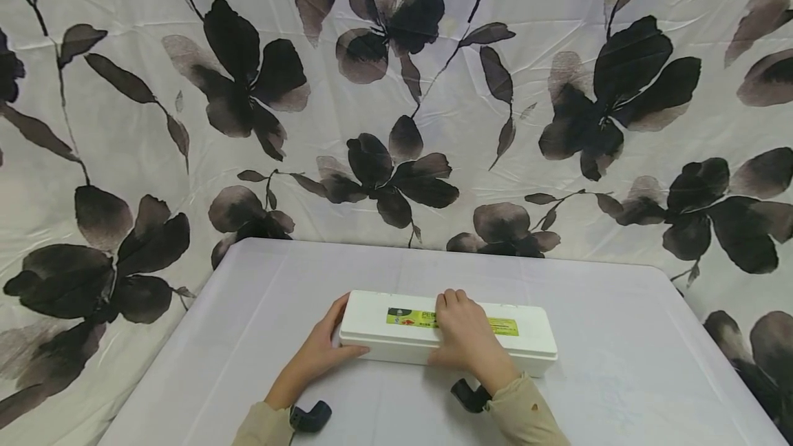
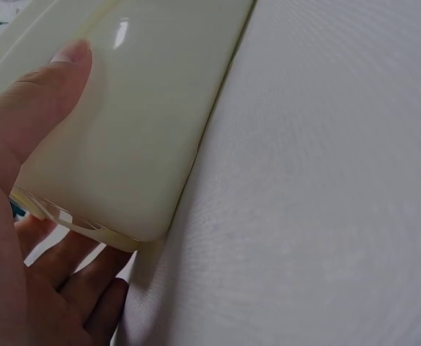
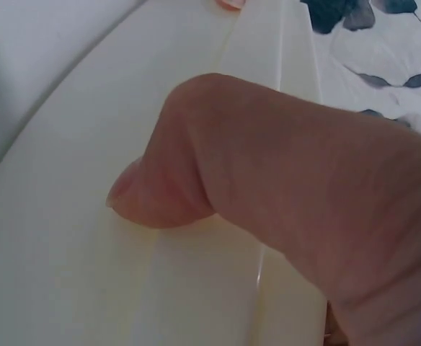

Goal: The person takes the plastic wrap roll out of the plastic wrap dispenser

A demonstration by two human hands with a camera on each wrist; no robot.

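A long white plastic box (image 1: 390,350) with a lid (image 1: 533,319) lies on the table, and a green-yellow label (image 1: 409,317) runs along its top. My left hand (image 1: 320,348) grips the box's left end. In the left wrist view its thumb (image 2: 55,94) lies on the glossy front side, while the other fingers (image 2: 88,281) wrap the end. Over the lid's middle, my right hand (image 1: 466,336) covers part of the label with its fingertips on top. Its bent thumb (image 3: 174,166) presses the front side in the right wrist view.
A white cloth covers the table (image 1: 619,363), whose far edge meets a hanging floral curtain (image 1: 495,122). Each wrist carries a dark device, one at the left wrist (image 1: 312,417) and one at the right wrist (image 1: 469,396), below beige sleeves (image 1: 526,411).
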